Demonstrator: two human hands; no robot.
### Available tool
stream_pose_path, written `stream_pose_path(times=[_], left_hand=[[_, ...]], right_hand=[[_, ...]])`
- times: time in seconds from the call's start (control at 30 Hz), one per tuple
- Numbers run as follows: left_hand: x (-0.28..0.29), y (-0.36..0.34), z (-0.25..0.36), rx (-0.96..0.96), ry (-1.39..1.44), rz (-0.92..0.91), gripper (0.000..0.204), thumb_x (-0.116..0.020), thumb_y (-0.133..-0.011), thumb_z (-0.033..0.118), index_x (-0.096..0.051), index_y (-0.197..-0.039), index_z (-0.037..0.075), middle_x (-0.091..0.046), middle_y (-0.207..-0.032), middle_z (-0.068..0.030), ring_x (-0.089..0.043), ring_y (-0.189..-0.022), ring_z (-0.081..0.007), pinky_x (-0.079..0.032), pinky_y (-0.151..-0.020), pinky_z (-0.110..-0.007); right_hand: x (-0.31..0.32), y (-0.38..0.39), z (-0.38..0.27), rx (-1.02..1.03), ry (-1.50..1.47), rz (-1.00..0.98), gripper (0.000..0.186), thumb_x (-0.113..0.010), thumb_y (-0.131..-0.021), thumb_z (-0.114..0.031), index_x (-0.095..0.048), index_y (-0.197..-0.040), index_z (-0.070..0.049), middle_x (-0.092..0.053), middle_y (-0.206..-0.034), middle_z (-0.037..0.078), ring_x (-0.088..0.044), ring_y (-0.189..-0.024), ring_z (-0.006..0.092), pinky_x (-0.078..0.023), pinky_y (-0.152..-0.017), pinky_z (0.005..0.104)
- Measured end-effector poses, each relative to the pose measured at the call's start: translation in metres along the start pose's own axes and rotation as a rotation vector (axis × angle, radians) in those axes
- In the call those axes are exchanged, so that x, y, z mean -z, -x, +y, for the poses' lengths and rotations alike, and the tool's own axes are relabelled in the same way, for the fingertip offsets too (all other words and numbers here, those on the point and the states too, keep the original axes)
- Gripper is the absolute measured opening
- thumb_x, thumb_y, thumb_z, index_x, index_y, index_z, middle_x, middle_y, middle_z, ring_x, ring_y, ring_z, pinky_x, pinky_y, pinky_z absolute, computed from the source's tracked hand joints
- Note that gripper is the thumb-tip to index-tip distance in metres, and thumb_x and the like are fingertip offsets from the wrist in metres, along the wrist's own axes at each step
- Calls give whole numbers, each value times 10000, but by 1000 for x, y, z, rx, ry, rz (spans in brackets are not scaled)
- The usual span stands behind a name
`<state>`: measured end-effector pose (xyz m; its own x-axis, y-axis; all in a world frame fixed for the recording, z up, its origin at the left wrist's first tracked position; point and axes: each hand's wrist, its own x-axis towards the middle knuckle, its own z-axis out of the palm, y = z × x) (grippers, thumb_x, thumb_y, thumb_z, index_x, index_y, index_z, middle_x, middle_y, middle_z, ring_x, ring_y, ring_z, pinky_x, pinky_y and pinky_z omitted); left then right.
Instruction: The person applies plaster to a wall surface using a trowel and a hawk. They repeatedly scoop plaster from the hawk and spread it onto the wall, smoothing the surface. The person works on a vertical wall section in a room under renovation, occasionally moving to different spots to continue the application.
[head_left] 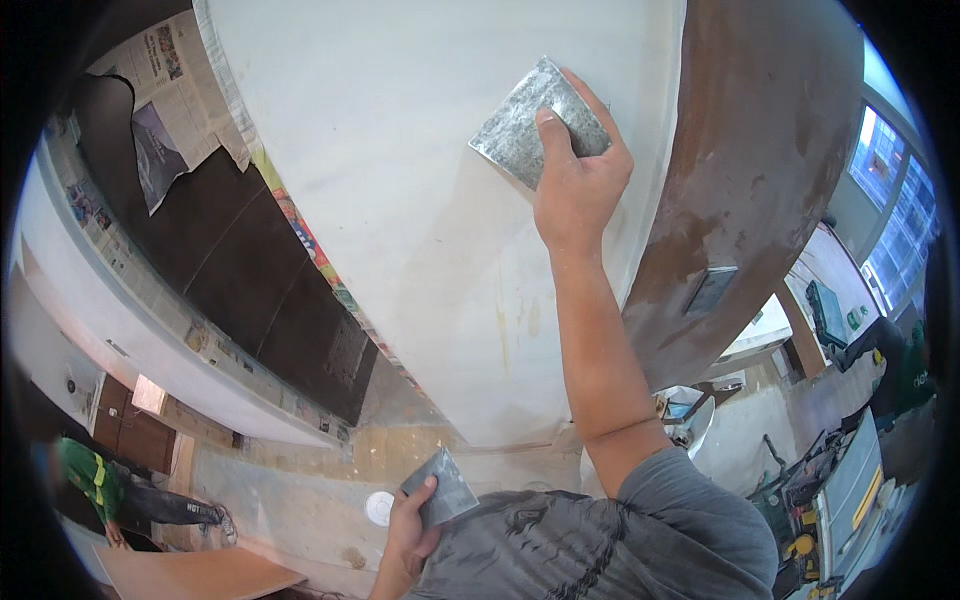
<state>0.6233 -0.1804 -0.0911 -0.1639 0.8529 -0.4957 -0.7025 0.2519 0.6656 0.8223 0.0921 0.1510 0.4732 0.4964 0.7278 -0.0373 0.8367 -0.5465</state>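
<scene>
My right hand (580,185) is raised high and grips a square metal putty blade (512,118), its thumb across the mottled silver face. The blade lies against or very close to the white wall surface (400,220), near that wall's right edge. Low in front of my body, my left hand (408,520) pinches a second putty blade (449,492), greyer and smudged with white. Faint yellowish and grey marks show on the white wall below the right hand.
Newspaper sheets (165,95) hang by a dark doorway or panel at left. A brown patchy wall with a switch plate (710,290) stands right. People are at lower left (95,485) and far right (905,370). Tools (800,545) and a bucket (700,410) sit on the floor.
</scene>
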Motion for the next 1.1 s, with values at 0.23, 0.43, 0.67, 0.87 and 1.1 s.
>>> stream_pose_path(times=[0.23, 0.43, 0.67, 0.87, 1.1], left_hand=[[5, 8, 10, -15, -31, 31, 442, -710, -928, 124, -561, -1328, 11, -678, -1188, -120, -682, -1067, -281, -555, -931, -470], [17, 3, 10, -22, -40, -18, 397, -708, -929, 175, -589, -1284, 45, -694, -1115, -87, -695, -969, -243, -568, -810, -423], [9, -11, 15, 16, -118, -24, 430, -681, -939, 124, -555, -1339, 29, -661, -1227, -124, -657, -1110, -298, -534, -954, -526], [-10, -15, 19, 40, -132, -104, 437, -681, -942, 135, -556, -1347, 27, -662, -1234, -120, -658, -1113, -294, -534, -952, -522], [-17, -23, 15, 11, -127, -97, 414, -728, -917, 191, -580, -1288, 82, -693, -1063, -51, -689, -924, -200, -536, -775, -377]], right_hand=[[54, 82, 42, -151, 163, -17, 389, -648, -913, -26, -675, -1300, 11, -706, -1221, 153, -645, -1106, 190, -486, -989, 319], [101, 102, 65, -159, 181, 34, 378, -643, -929, -10, -655, -1304, 44, -710, -1207, 134, -648, -1093, 182, -494, -977, 301], [58, 34, 38, -75, -5, 27, 381, -659, -924, -12, -661, -1303, 26, -707, -1202, 103, -633, -1087, 154, -501, -965, 295], [20, 5, 12, -47, 26, -101, 373, -661, -917, -34, -685, -1289, -21, -720, -1169, 108, -639, -1061, 145, -500, -950, 280], [46, 14, 21, -132, -18, -208, 378, -665, -929, -57, -681, -1305, -24, -724, -1175, 120, -650, -1037, 148, -513, -935, 296]])
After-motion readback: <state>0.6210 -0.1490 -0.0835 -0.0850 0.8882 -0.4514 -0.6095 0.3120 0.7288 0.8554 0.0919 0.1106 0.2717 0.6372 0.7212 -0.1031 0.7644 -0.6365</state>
